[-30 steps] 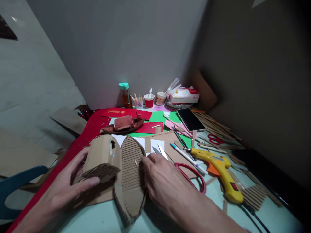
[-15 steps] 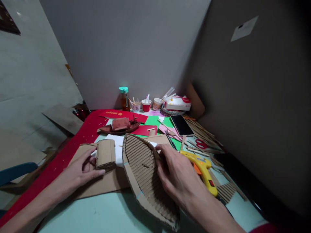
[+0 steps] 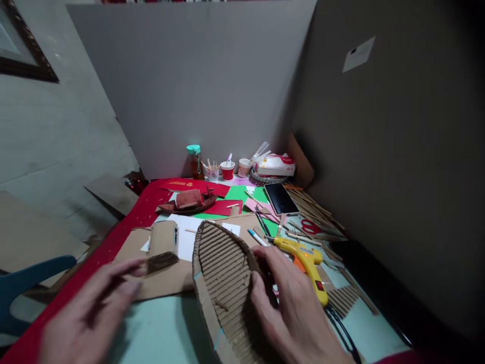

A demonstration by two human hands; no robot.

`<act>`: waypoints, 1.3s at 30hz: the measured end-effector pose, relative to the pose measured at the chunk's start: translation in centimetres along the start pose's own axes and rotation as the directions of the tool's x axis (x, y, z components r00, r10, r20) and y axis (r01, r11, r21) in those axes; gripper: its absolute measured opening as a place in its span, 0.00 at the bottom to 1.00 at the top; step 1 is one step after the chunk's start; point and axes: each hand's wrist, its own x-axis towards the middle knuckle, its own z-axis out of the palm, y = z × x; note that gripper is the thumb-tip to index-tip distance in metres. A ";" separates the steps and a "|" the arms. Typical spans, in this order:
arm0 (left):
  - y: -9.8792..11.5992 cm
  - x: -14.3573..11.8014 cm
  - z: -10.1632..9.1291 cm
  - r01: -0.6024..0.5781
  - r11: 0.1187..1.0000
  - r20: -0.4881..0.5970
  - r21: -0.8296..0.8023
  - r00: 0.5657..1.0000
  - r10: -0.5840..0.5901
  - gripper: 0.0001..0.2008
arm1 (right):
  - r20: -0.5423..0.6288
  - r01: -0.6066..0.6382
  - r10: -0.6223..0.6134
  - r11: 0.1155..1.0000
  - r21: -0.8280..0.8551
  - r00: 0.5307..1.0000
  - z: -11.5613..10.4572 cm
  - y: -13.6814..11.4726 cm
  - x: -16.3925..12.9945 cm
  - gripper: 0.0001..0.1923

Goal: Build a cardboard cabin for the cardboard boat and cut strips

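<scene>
My right hand (image 3: 291, 308) grips the right edge of a boat-shaped corrugated cardboard hull (image 3: 223, 283), tilted up off the table toward me. My left hand (image 3: 91, 313) hovers, blurred, with fingers apart and nothing in it, just short of a small cardboard cabin block (image 3: 162, 245). The block rests on a flat cardboard sheet (image 3: 166, 283). A yellow glue gun (image 3: 305, 263) lies right beside my right hand.
A small red-brown model boat (image 3: 187, 200) sits farther back on red and green paper. A phone (image 3: 280, 198), pens, red scissors (image 3: 311, 226) and wooden sticks lie at right. Cups and a bottle (image 3: 194, 162) line the grey back wall. A blue chair (image 3: 26, 278) stands at left.
My left hand let go of the cabin block and drew back toward me. My right hand lifted and tilted the hull, bringing it nearer.
</scene>
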 end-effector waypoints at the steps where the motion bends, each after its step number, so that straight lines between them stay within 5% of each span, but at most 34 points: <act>1: 0.7 -1.6 0.9 0.049 0.997 0.099 -0.052 0.994 -0.044 0.23 | 0.005 0.021 -0.021 1.000 0.000 1.000 0.1 -0.1 -0.4 0.11; 5: 3.6 -6.5 4.8 0.291 0.872 0.255 -0.393 0.946 -0.201 0.25 | 0.011 0.097 -0.097 0.995 0.022 0.995 0.4 -0.3 -2.0 0.16; 8: 4.3 -8.0 6.0 0.402 0.821 0.187 -0.405 0.915 -0.356 0.24 | 0.066 0.089 -0.093 0.994 0.063 0.993 0.1 -0.7 -2.2 0.17; 13: 4.7 -8.4 5.7 0.432 0.752 0.398 -0.497 0.884 -0.245 0.18 | 0.154 0.048 -0.084 0.974 0.219 0.985 -0.5 -1.4 -1.4 0.12; 17: 5.1 -8.6 5.5 0.446 0.655 0.423 -0.610 0.883 -0.207 0.14 | 0.161 0.105 -0.159 0.948 0.301 0.974 0.3 -1.6 -1.5 0.13; 26: 4.3 -9.2 5.5 0.319 0.779 0.346 -0.540 0.928 -0.140 0.14 | 0.104 0.092 -0.132 0.940 0.328 0.986 0.5 -2.6 -1.5 0.16; 30: 4.2 -9.9 5.9 0.341 0.760 0.324 -0.553 0.929 -0.181 0.16 | 0.084 0.124 -0.152 0.955 0.271 0.985 1.1 -2.8 -1.8 0.17; 35: 4.0 -10.8 6.8 0.388 0.690 0.204 -0.611 0.919 -0.336 0.22 | -0.033 0.151 -0.153 0.987 -0.044 0.988 4.7 -2.8 -3.9 0.22; 39: 3.7 -10.9 7.3 0.354 0.649 0.161 -0.674 0.927 -0.338 0.20 | -0.128 0.131 -0.161 0.967 -0.218 0.979 6.5 -3.2 -4.6 0.24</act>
